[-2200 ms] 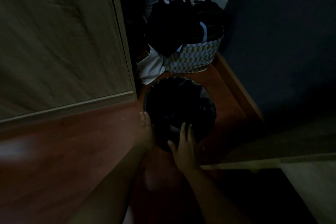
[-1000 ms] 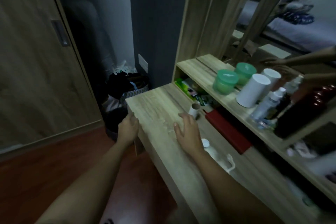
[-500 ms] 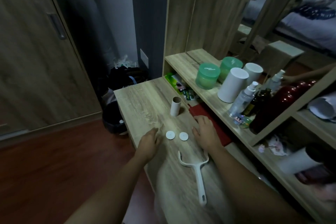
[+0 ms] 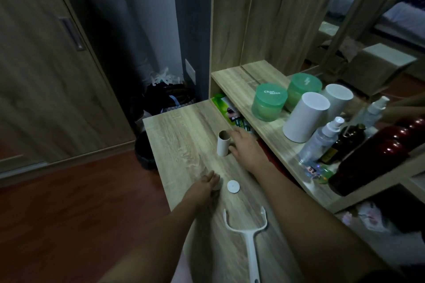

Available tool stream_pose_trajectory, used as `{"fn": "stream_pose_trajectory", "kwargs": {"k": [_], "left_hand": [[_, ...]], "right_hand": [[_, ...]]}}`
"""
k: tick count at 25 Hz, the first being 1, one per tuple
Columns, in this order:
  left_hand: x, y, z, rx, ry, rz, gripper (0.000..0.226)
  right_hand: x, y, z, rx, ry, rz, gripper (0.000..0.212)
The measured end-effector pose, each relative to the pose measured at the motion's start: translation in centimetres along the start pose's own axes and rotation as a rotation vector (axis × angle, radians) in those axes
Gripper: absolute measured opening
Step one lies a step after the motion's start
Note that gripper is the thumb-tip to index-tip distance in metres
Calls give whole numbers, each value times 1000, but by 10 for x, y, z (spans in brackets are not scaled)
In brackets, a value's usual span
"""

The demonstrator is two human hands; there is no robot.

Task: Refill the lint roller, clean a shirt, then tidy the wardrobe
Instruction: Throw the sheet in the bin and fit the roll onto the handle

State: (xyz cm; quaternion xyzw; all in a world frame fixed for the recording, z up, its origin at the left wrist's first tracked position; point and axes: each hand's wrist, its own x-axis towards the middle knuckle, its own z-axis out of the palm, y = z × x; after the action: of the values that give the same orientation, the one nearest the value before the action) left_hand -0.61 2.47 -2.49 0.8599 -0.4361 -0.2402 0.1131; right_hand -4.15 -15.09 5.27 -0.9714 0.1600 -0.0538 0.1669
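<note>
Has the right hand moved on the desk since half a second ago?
Yes. The right hand has gone from beside the white disc farther along the desk, up to the cardboard tube.

White roller handle [image 4: 250, 243], green jars [image 4: 269, 104], dark-red bottle [image 4: 372, 158].

Far desk [image 4: 174, 131]: bare wood, open to me.
My right hand [image 4: 247, 147]: tube [image 4: 222, 146] just left, shelf [image 4: 239, 80] blocks right.
My left hand [image 4: 205, 185]: cap [image 4: 233, 187] just beside.
Near edge: roller handle [image 4: 251, 248] lies between my arms.
</note>
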Motion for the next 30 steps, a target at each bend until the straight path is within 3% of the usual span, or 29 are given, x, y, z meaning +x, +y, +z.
{"fn": "stream_pose_trajectory", "kwargs": {"k": [7,12,14,17,20,23,30], "left_hand": [[13,-12,25,99,83,143,46],[13,-11,22,101,166,186,35],[15,-13,14,-81,285,113,24],[17,-18,-6,-684,571,-259,23],[24,-25,-36,-1284,663,-443,14],[26,-15,-63,-1599,547,-335,5],[21,0,-78,-1840,454,-216,7]], "right_hand": [[29,0,23,-177,-135,38,36],[21,4,41,-33,-58,153,28],[12,3,43,173,103,258,21],[-9,-1,39,665,371,449,39],[-30,-4,44,1111,362,466,57],[-41,-13,48,1251,310,440,43],[-44,-25,44,1335,292,420,43]]}}
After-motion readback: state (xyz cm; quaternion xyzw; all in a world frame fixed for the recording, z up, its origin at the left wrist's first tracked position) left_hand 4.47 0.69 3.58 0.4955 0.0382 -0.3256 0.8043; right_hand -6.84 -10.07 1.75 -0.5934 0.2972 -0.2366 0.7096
